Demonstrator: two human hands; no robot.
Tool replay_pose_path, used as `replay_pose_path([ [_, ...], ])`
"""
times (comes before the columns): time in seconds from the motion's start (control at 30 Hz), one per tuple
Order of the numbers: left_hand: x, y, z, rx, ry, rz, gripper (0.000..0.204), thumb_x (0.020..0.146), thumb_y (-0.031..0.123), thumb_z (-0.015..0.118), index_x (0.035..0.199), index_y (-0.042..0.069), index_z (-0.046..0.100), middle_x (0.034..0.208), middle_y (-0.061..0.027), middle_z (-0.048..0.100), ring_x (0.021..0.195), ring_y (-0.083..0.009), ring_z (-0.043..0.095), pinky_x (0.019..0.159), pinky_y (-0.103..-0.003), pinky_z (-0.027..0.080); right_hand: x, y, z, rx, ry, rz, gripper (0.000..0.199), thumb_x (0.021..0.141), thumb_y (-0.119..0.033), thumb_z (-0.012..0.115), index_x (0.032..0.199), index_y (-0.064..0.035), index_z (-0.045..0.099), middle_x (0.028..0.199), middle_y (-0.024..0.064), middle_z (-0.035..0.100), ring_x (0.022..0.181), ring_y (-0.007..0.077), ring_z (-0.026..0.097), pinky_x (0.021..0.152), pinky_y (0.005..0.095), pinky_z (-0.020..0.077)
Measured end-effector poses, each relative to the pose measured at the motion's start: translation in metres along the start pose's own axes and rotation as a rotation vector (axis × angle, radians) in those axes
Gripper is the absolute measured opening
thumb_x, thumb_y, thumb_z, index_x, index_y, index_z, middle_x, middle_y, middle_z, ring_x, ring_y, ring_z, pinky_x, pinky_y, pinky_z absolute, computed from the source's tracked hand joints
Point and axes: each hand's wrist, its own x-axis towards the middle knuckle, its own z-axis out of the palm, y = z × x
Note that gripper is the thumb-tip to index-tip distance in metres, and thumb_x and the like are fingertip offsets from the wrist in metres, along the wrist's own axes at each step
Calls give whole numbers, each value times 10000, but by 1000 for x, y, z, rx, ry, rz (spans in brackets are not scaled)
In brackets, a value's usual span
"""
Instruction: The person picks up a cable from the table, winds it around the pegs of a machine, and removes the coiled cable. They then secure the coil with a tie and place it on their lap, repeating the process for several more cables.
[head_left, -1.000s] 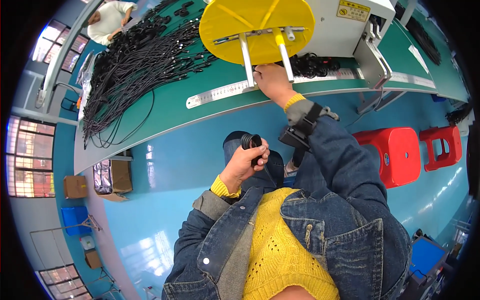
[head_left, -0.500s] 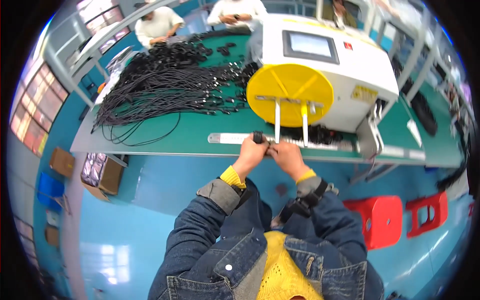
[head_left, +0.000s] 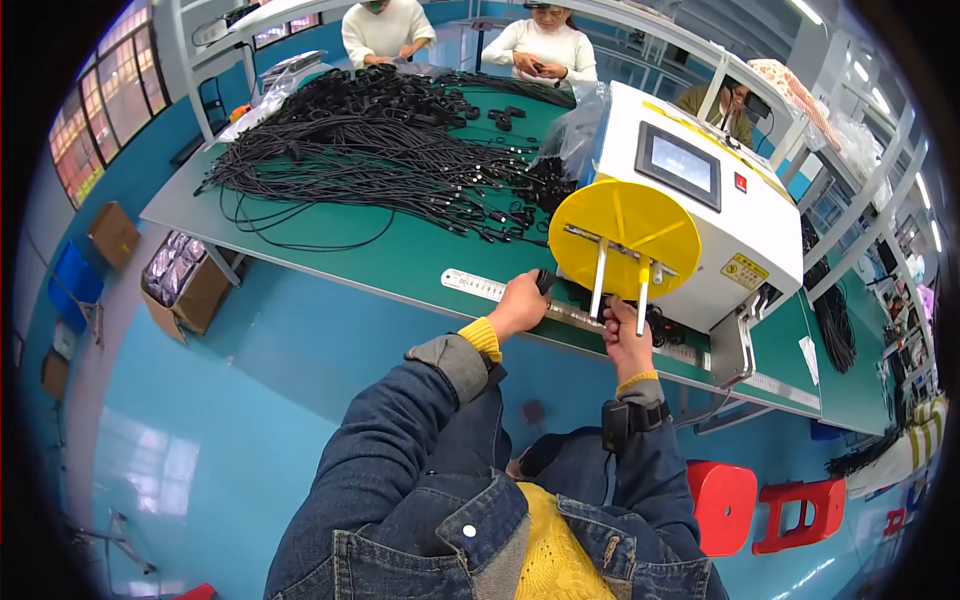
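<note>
My left hand [head_left: 521, 306] is closed round a small black coiled cable [head_left: 545, 281] at the table's front edge. Just right of it, my right hand [head_left: 629, 338] has its fingers pinched together between the two pale rods that stick out from a yellow disc [head_left: 655, 215]. Something dark shows at those fingertips, too small to make out. The disc is mounted on the front of a white machine [head_left: 625, 130] with a screen. A steel ruler [head_left: 470, 283] lies along the table edge, partly behind my hands.
A large heap of black cables [head_left: 350, 160] covers the left of the green table [head_left: 330, 262]. Two people in white work across it. Red stools [head_left: 722, 508] stand at the lower right. An open cardboard box [head_left: 200, 300] sits on the floor at left.
My hands were together in front of the disc; now they are apart. The right has moved rightward to the rods, while the left keeps the cable. The view has shifted and tilted.
</note>
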Motion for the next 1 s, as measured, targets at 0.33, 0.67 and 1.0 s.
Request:
replay_pose_path([
  [0.33, 6, 8, -11, 282, -65, 371, 231, 713, 88, 614, 908, -14, 543, 802, -185, 596, 794, -348, 570, 706, -386, 450, -20, 4, -3, -160, -127, 66, 201, 840, -212, 604, 880, -18, 571, 661, 8, 515, 473, 40, 409, 391, 165, 300],
  [0.67, 10, 15, -14, -122, -313, 8, 262, 729, 106, 617, 955, 5, 532, 759, -188, 588, 802, -389, 559, 702, -423, 442, -31, 5, 2, -201, -140, 66, 175, 814, -190, 627, 826, -15, 625, 636, -2, 549, 466, 32, 427, 403, 156, 310],
  [1.0, 0, 13, -25, 119, 83, 190, 194, 756, 98, 613, 906, 12, 526, 776, -159, 603, 746, -361, 571, 638, -382, 457, -50, 1, 11, -270, -148, 85, 145, 804, -169, 628, 785, -26, 615, 634, -6, 547, 467, 32, 429, 402, 160, 312],
])
